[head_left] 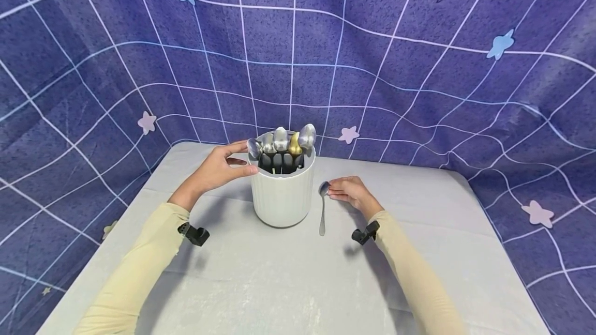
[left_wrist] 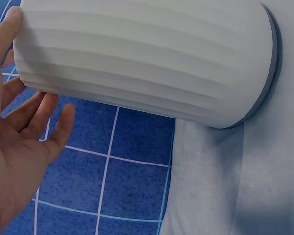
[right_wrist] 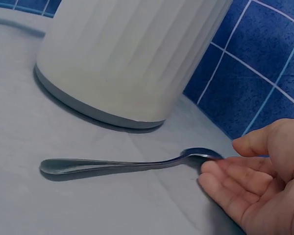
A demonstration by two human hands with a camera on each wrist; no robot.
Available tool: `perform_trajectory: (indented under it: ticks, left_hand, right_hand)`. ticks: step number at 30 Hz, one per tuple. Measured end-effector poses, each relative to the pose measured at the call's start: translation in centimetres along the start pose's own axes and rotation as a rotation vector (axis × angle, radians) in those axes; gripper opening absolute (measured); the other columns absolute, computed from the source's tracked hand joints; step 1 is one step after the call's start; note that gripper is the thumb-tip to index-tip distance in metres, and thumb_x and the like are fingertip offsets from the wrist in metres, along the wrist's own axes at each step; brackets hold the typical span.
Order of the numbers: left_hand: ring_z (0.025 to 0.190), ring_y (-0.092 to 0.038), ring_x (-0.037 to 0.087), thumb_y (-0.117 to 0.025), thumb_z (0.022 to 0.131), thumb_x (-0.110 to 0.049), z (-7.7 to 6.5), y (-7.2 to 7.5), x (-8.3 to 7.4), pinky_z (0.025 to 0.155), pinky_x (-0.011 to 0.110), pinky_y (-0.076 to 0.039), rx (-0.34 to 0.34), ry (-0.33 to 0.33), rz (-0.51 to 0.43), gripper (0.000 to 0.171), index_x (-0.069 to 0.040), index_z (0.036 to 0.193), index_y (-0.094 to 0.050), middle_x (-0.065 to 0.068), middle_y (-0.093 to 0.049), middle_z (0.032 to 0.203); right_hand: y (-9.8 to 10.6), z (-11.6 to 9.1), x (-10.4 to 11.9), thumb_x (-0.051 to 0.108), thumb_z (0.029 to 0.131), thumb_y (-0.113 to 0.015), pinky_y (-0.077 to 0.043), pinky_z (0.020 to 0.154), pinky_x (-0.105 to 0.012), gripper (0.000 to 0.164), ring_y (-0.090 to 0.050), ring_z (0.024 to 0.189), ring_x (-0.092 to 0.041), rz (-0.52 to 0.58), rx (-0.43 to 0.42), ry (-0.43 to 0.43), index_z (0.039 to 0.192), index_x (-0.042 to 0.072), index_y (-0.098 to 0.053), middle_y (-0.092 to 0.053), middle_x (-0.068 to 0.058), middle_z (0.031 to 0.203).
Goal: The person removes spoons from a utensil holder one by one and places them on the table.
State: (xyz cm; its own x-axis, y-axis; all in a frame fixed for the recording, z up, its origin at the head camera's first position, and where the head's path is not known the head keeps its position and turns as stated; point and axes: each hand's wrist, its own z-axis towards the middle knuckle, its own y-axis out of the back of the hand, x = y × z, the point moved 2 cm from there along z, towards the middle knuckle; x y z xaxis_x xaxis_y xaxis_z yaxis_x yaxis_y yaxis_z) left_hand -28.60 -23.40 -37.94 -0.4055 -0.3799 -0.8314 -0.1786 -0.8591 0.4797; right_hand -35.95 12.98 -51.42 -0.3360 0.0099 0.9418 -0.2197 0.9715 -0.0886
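A white ribbed utensil holder (head_left: 281,198) stands upright on the table, with several spoons in it, bowls upward; one spoon (head_left: 295,145) is gold, the others silver. My left hand (head_left: 216,169) holds the holder at its upper left rim, thumb on the near side and fingers round the far side. To the holder's right, a silver spoon (right_wrist: 122,165) lies on the cloth, its handle toward me. My right hand (right_wrist: 259,181) reaches the tip of the spoon's bowl with its fingertips, the thumb raised apart from it.
Black dividers (head_left: 279,163) show inside the holder among the spoons. A pale cloth (head_left: 261,283) covers the table. Behind and at both sides hangs a purple-blue curtain (head_left: 279,40) with grid lines and stars. A black wrist camera (head_left: 193,234) sits on the left sleeve, another (head_left: 366,232) on the right.
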Motion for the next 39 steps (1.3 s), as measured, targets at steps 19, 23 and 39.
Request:
perform_trajectory:
  ticks: [19,23,39]
  left_hand:
    - [0.144,-0.043,0.031,-0.081,0.089,-0.013,0.1,0.1,-0.1,0.107,0.043,-0.053,0.014,0.005,-0.009,0.066,0.005,0.145,-0.053,0.018,-0.041,0.159]
    - [0.143,-0.043,0.03,-0.081,0.088,-0.011,0.1,0.0,0.1,0.107,0.045,-0.053,0.007,0.001,-0.022,0.065,0.004,0.145,-0.053,0.017,-0.042,0.158]
    - [0.144,-0.042,0.031,-0.081,0.088,-0.011,0.0,-0.1,0.3,0.108,0.049,-0.052,0.002,-0.007,-0.045,0.065,0.006,0.144,-0.053,0.018,-0.042,0.158]
  right_hand:
    - [1.9,-3.4,4.2,0.005,0.102,-0.054,-0.057,0.102,-0.041,0.047,-0.073,0.099,-0.021,-0.226,0.061,0.071,0.144,-0.016,-0.045,-0.055,-0.035,0.139]
    - [1.2,-4.5,6.3,0.01,0.101,-0.058,-0.057,0.102,-0.042,0.047,-0.072,0.097,-0.018,-0.257,0.06,0.12,0.142,-0.012,-0.05,-0.06,-0.03,0.137]
    - [-3.1,-9.0,14.6,0.009,0.1,-0.063,-0.058,0.1,-0.039,0.04,-0.071,0.099,-0.013,-0.303,0.137,0.404,0.136,-0.008,-0.059,-0.063,-0.029,0.131]
